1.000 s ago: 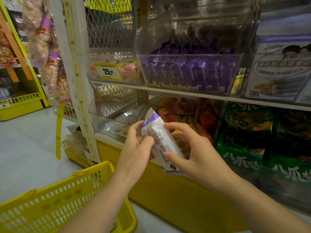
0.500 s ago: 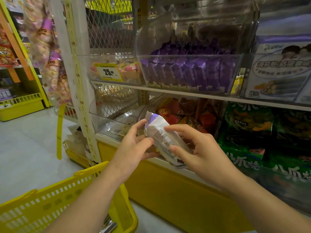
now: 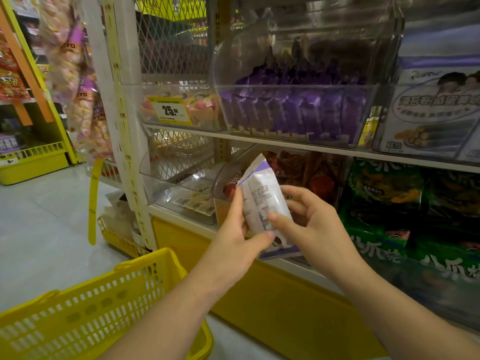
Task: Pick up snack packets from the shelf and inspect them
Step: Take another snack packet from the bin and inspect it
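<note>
A white snack packet (image 3: pixel 262 196) with a purple top edge and small print on its back is held upright in front of the lower shelf. My left hand (image 3: pixel 233 242) grips its left side, thumb across the lower part. My right hand (image 3: pixel 314 229) holds its right side, with the thumb on the packet's face. Above, a clear bin (image 3: pixel 296 113) holds several purple packets of the same kind.
A yellow shopping basket (image 3: pixel 85 315) hangs on my left forearm at lower left. Green snack bags (image 3: pixel 384 188) fill the lower shelf at right, red packets (image 3: pixel 311 172) sit behind the held one. A price tag (image 3: pixel 170 110) reads 25. Floor lies at left.
Both hands turned the packet more upright and lifted it slightly. My left thumb slid lower on the packet, and the basket shifted a little.
</note>
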